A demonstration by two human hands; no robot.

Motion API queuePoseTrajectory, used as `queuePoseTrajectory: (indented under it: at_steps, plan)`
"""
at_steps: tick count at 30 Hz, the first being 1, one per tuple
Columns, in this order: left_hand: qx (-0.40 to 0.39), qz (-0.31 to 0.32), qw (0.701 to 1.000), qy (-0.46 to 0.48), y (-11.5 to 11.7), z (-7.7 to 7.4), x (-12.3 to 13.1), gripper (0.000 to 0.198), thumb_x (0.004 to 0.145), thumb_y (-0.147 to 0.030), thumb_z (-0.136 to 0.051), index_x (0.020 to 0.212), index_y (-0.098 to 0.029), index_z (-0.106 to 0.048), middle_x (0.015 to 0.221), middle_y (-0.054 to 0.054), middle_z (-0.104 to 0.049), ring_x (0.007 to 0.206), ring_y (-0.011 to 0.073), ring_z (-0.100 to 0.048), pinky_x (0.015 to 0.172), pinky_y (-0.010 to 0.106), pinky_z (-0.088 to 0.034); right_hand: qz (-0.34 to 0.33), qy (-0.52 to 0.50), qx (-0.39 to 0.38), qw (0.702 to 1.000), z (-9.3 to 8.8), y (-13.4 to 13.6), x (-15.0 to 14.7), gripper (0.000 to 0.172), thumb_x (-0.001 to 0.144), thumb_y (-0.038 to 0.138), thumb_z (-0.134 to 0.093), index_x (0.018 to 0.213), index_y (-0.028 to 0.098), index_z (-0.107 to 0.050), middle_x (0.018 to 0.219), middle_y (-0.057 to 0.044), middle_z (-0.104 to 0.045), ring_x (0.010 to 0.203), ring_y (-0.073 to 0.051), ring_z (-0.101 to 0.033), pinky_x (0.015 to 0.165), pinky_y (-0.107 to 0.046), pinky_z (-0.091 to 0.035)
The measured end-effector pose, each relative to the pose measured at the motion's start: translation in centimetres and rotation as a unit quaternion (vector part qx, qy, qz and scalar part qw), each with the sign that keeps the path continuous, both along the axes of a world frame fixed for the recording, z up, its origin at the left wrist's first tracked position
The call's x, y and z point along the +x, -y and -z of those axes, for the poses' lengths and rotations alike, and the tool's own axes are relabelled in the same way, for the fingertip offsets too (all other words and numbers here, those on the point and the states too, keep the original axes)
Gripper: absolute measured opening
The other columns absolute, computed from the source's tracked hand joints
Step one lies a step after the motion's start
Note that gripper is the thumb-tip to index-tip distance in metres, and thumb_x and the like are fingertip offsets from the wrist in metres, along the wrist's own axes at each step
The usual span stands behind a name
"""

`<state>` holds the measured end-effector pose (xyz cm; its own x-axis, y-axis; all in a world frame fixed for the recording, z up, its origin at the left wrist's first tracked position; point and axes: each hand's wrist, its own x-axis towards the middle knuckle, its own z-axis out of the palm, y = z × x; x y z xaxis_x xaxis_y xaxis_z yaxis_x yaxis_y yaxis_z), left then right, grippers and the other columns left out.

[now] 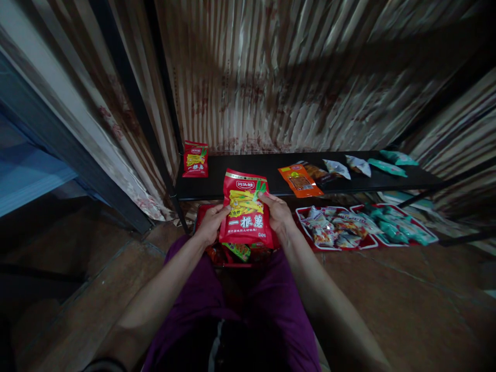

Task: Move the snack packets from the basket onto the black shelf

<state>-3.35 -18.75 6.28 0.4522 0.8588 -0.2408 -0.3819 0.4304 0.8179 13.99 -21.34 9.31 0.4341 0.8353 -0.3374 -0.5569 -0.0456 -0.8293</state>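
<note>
A red snack bag (246, 235) with yellow sticks pictured on it is held upright, its printed front toward me. My left hand (211, 223) grips its left edge, and my right hand (278, 211) grips the right edge, thumb on the front. Below the bag sits a red basket (232, 265) between my knees, with green and red packets (238, 251) inside, partly hidden by the bag. A matching red snack bag (196, 160) stands at the left end of the black shelf (228, 163).
On the shelf lie an orange packet (300, 181), a dark packet (315, 171), white packets (358, 165) and teal packets (387, 167). To the right, red baskets hold striped snack packets (321, 227) and teal bags (403, 227). A black shelf post (165, 77) rises at left, before a patterned curtain (271, 93).
</note>
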Motion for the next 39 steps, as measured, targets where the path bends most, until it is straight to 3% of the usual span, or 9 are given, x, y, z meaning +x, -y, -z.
queuePoseTrajectory:
  at_steps: [3, 7, 10, 14, 17, 20, 27, 32, 39]
  plan:
    - [0.0, 0.023, 1.0, -0.014, 0.5, 0.3, -0.3, 0.043, 0.052, -0.046, -0.084, 0.074, -0.013, -0.067, 0.068, 0.006, -0.072, 0.064, 0.0188, -0.068, 0.065, 0.028, -0.053, -0.031, 0.002, -0.006, 0.999, 0.2, -1.0, 0.7, 0.015, 0.064, 0.016, -0.078, 0.072, 0.017, -0.066, 0.065, -0.004, -0.073, 0.066, -0.023, -0.071, 0.067, -0.036, -0.059]
    - [-0.01, -0.023, 1.0, 0.001, 0.4, 0.7, -0.3, 0.038, 0.056, -0.045, -0.083, 0.072, -0.014, -0.067, 0.067, 0.006, -0.072, 0.067, 0.0202, -0.069, 0.065, 0.029, -0.054, -0.068, 0.006, -0.006, 0.998, 0.9, -1.2, 1.2, 0.015, 0.073, 0.03, -0.074, 0.083, 0.02, -0.067, 0.074, -0.003, -0.075, 0.065, -0.021, -0.07, 0.065, -0.034, -0.058]
    - [-0.022, -0.077, 0.996, 0.031, -0.2, 1.0, 0.0, 0.036, 0.059, -0.042, -0.082, 0.077, -0.015, -0.068, 0.07, 0.005, -0.072, 0.067, 0.0201, -0.069, 0.065, 0.03, -0.054, -0.089, -0.013, -0.014, 0.996, 1.8, 0.1, 0.6, 0.026, 0.081, 0.045, -0.064, 0.091, 0.021, -0.067, 0.08, -0.003, -0.075, 0.067, -0.019, -0.07, 0.061, -0.03, -0.057]
    - [-0.026, -0.135, 0.989, 0.055, -1.1, 1.5, 0.5, 0.034, 0.061, -0.04, -0.081, 0.08, -0.015, -0.068, 0.073, 0.004, -0.072, 0.064, 0.0172, -0.068, 0.066, 0.028, -0.054, -0.085, -0.078, -0.011, 0.993, 3.5, 2.8, -1.7, 0.03, 0.075, 0.049, -0.07, 0.082, 0.02, -0.066, 0.074, -0.004, -0.073, 0.071, -0.018, -0.07, 0.07, -0.031, -0.058]
    - [-0.032, -0.167, 0.984, 0.046, -1.5, 2.1, 0.8, 0.031, 0.063, -0.038, -0.08, 0.079, -0.016, -0.068, 0.071, 0.003, -0.072, 0.061, 0.0151, -0.067, 0.064, 0.026, -0.053, -0.047, -0.116, 0.016, 0.992, 4.7, 3.9, -3.4, 0.029, 0.062, 0.037, -0.083, 0.079, 0.021, -0.064, 0.076, -0.003, -0.073, 0.076, -0.019, -0.071, 0.076, -0.034, -0.058]
    - [-0.037, -0.174, 0.983, 0.039, -1.5, 2.6, 0.9, 0.029, 0.064, -0.037, -0.079, 0.079, -0.016, -0.068, 0.07, 0.002, -0.071, 0.058, 0.0137, -0.065, 0.062, 0.025, -0.052, 0.035, -0.105, 0.028, 0.993, 5.3, 3.9, -4.2, 0.031, 0.052, 0.021, -0.087, 0.071, 0.021, -0.062, 0.067, 0.003, -0.07, 0.066, -0.013, -0.068, 0.068, -0.027, -0.058]
    - [-0.067, -0.17, 0.979, 0.094, -0.6, 2.8, 1.2, 0.023, 0.069, -0.031, -0.077, 0.086, -0.017, -0.068, 0.08, 0.003, -0.073, 0.065, 0.0143, -0.067, 0.07, 0.029, -0.054, 0.137, -0.047, 0.086, 0.986, 5.2, 3.2, -4.9, 0.022, 0.055, 0.019, -0.077, 0.067, 0.021, -0.058, 0.058, 0.008, -0.063, 0.052, -0.007, -0.059, 0.055, -0.017, -0.051]
    - [-0.088, -0.179, 0.974, 0.106, 0.1, 3.1, 1.9, 0.026, 0.07, -0.033, -0.077, 0.088, -0.018, -0.067, 0.084, 0.003, -0.073, 0.069, 0.0142, -0.067, 0.072, 0.03, -0.054, 0.118, -0.164, 0.077, 0.976, 4.8, 3.7, -5.4, 0.02, 0.059, 0.021, -0.073, 0.066, 0.021, -0.054, 0.06, 0.008, -0.064, 0.055, -0.007, -0.06, 0.058, -0.018, -0.053]
    - [-0.022, -0.18, 0.979, 0.091, 0.3, 2.6, 1.5, 0.042, 0.056, -0.043, -0.084, 0.084, -0.016, -0.068, 0.083, 0.004, -0.073, 0.08, 0.0205, -0.07, 0.081, 0.033, -0.053, 0.121, -0.102, 0.067, 0.985, 4.9, 4.1, -4.5, 0.033, 0.052, 0.019, -0.086, 0.071, 0.019, -0.06, 0.064, 0.006, -0.068, 0.054, -0.006, -0.061, 0.055, -0.016, -0.054]
